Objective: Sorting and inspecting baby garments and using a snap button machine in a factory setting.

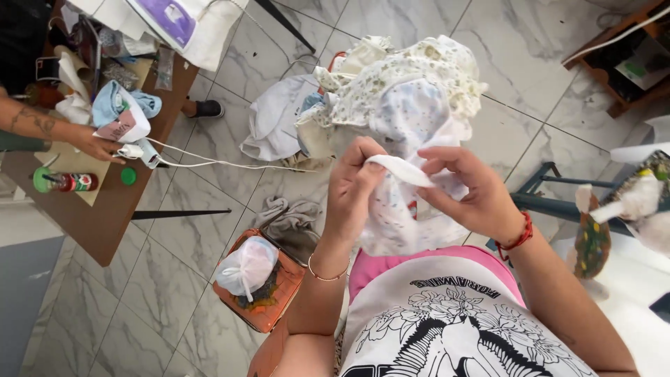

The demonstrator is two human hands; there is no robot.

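My left hand (354,187) and my right hand (469,190) pinch the white hem of a small light garment (393,216) with a faint blue print, held up in front of my chest. The left fingers grip the hem's left end, the right fingers its right end. Just beyond the garment lies a pile of pale floral clothes (398,87) on the marble floor (181,230).
A brown table (105,209) at the left holds a bottle (64,182), a green cap and cloths; another person's hand (98,146) rests there by a white cable (209,162). An orange bin (269,307) with a white bag stands on the floor. A blue stool frame (551,202) is at the right.
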